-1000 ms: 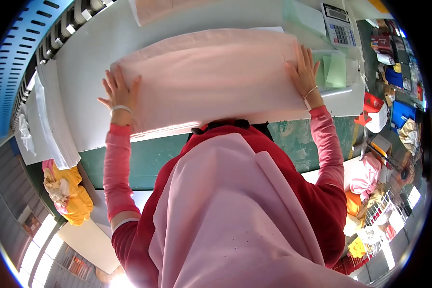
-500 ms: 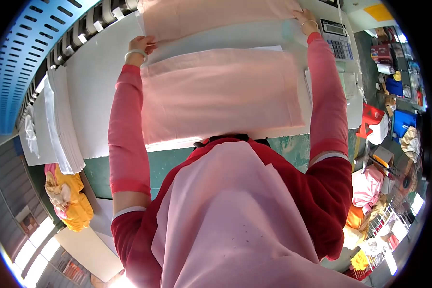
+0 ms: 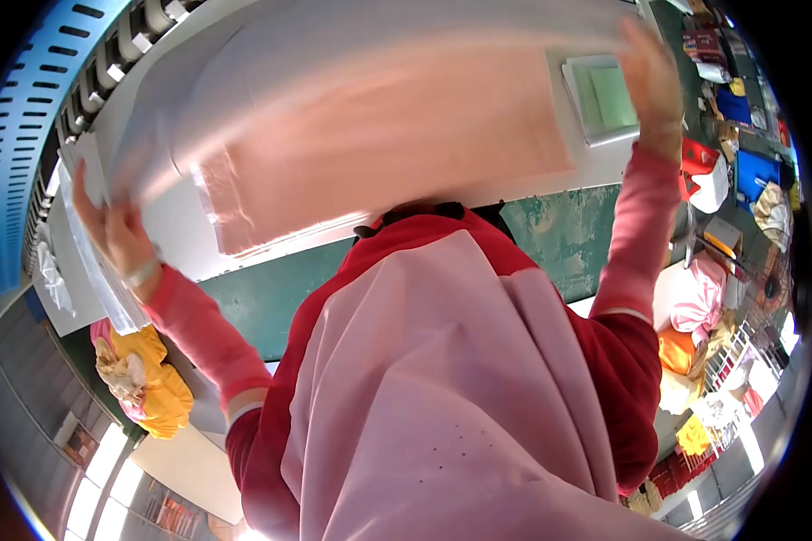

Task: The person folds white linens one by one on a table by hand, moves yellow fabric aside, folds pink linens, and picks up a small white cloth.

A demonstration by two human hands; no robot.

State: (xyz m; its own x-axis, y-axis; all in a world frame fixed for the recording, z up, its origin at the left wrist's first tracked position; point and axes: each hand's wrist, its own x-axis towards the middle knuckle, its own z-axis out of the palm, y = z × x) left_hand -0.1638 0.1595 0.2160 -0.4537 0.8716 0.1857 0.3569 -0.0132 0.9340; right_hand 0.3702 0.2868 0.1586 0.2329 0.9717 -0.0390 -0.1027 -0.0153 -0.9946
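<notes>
A pale sheet of cloth [image 3: 334, 41], smeared by motion, is stretched in an arc between my two hands above the table. My left hand [image 3: 124, 236] is at the left over the folded white stack, pinching the sheet's near left corner with one finger pointing up. At the upper right, my right hand [image 3: 651, 81] is blurred, its fingertips at the sheet's right end. Beneath the raised sheet, a pink fabric piece [image 3: 388, 144] lies flat on the white table [image 3: 176, 221], its far part covered from view.
Green and white papers [image 3: 612, 95] lie at the table's right. A folded white stack [image 3: 95, 243] lies at the left edge, near a blue slotted machine panel [image 3: 27, 126]. Yellow cloth [image 3: 153, 379] is below left. A red holder [image 3: 695, 167] hangs off the right side.
Both hands have moved apart and lifted the far sheet, the left one coming down and left, the right one moving right. The calculator is out of sight, and the green paper shows more.
</notes>
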